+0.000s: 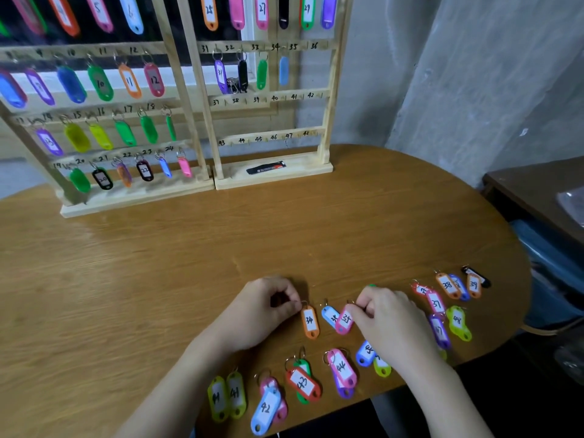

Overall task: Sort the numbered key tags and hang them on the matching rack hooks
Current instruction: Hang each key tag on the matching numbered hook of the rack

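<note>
While left fingers (292,306) pinch its ring, orange tag 34 (310,321) flat

We can't read the top row of tags (94,11) on the left rack (136,197); the pic's top edge cuts them and they're blurred. Far-left blue tag (11,90) is smeared, no number legible. The right hand (385,320) covers part of the tags under it: a blue tag (366,354) shows only approx. "5", and the yellow-green tag (382,369) below has its label mostly hidden. The purple tag (440,331) beside it is blurry, maybe 47, can't tell. Under the pink 44 tag (342,368) another purple one (344,392) is nearly all covered. Both forearms run off the bottom edge.
</note>
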### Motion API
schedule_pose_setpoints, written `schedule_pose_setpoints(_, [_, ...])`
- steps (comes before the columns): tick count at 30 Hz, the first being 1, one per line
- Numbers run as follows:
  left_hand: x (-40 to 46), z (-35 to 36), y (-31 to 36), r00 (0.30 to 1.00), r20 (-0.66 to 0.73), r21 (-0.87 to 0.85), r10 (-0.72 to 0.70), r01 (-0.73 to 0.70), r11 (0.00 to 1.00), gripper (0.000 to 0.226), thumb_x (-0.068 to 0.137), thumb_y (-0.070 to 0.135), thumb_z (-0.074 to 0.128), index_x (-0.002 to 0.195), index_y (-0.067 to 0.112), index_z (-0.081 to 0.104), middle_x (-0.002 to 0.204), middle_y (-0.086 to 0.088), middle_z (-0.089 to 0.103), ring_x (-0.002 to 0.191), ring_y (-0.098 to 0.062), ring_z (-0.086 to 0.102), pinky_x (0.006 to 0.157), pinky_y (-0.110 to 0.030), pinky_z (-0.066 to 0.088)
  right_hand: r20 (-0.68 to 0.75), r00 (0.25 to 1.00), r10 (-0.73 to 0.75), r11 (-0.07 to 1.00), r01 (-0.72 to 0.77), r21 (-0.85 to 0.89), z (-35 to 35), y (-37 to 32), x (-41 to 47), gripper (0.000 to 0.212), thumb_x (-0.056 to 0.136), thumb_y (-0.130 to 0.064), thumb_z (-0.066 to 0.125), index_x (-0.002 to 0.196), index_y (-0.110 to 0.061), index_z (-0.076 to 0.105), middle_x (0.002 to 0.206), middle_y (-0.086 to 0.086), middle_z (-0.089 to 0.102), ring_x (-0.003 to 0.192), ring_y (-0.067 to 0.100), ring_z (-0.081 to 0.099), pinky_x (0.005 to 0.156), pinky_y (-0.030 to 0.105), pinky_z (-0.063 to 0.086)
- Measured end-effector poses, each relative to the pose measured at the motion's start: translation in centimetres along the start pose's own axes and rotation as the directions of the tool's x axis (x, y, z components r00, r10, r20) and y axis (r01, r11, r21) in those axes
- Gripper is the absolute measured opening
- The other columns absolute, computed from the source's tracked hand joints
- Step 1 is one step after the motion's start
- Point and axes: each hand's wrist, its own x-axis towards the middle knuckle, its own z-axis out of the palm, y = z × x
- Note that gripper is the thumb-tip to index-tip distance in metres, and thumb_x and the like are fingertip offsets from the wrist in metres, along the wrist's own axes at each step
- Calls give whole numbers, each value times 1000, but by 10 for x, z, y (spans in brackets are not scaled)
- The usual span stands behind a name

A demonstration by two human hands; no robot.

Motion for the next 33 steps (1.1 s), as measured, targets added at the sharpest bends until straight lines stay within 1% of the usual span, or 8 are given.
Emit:
schedule_pose_setpoints(5, [-3, -3, 5, 999, 21, -43, -40, 41, 998, 7, 97, 29, 65, 93, 29, 70, 94, 14, 68, 93, -1, 61, 76, -12, 46, -13, 1000, -18, 1000, 18, 12, 3, 0, 4, 26, 101, -42, 57, 80, -27, 59, 61, -9, 60, 57, 8, 61, 58, 30, 59])
schedule_pose_setpoints(9, [0, -9, 8, 999, 23, -58, -46, 47, 997, 9, 99, 29, 62, 93, 30, 68, 91, 12, 68, 88, -3, 62, 74, -15, 48, -39, 998, -42, 989, 47, 143, -2, -1, 6, 22, 100, -42, 58, 82, -29, 62, 64, -11, 63, 60, 6, 62, 52, 24, 53])
schedule_pose_setpoints(11, [4, -16, 11, 1000, 0, -42, -22, 22, 999, 10, 100, 26, 61, 93, 30, 68, 90, 11, 68, 87, -5, 62, 74, -17, 48, -69, 996, -58, 968, 73, 242, -8, -1, 10, 23, 100, -38, 60, 78, -29, 63, 61, -10, 62, 58, 8, 60, 50, 27, 50])
schedule_pose_setpoints(16, [23, -46, 25, 989, -136, 13, 63, -62, 998, 17, 98, 16, 62, 88, 28, 67, 86, 14, 68, 84, 0, 62, 73, -11, 42, -174, 980, -99, 904, 162, 396, -28, -4, 30, 27, 98, -31, 63, 72, -27, 65, 61, -10, 62, 62, 13, 57, 61, 40, 50])
schedule_pose_setpoints(19, [39, -67, 38, 976, -191, 36, 104, -99, 994, 18, 99, 16, 59, 87, 28, 65, 82, 18, 67, 79, -2, 62, 71, -12, 44, -203, 972, -118, 874, 199, 443, -49, -10, 52, 25, 99, -26, 62, 75, -27, 70, 65, -10, 66, 66, 9, 61, 63, 33, 49])
schedule_pose_setpoints(26, [84, -119, 71, 923, -358, 85, 140, -117, 989, 19, 101, 17, 56, 84, 24, 63, 74, 6, 68, 66, -12, 60, 64, -26, 50, -267, 951, -154, 810, 276, 518, -98, -35, 110, 26, 100, -22, 59, 77, -29, 69, 66, -16, 65, 63, 1, 59, 58, 18, 39])
schedule_pose_setpoints(31, [120, -155, 92, 886, -455, 30, 91, -87, 996, 19, 103, 17, 54, 86, 15, 65, 69, 3, 69, 57, -6, 58, 57, -20, 48, -283, 944, -168, 798, 299, 524, -126, -55, 155, 35, 100, -18, 56, 68, -19, 69, 58, -16, 63, 52, 2, 54, 55, 23, 35])
schedule_pose_setpoints(33, [135, -166, 99, 874, -478, 25, 82, -80, 996, 21, 103, 17, 54, 87, 11, 64, 65, 4, 67, 51, -5, 54, 52, -21, 46, -309, 935, -173, 802, 316, 508, -134, -64, 172, 33, 99, -16, 56, 69, -15, 71, 61, -8, 65, 53, 4, 53, 59, 26, 37])
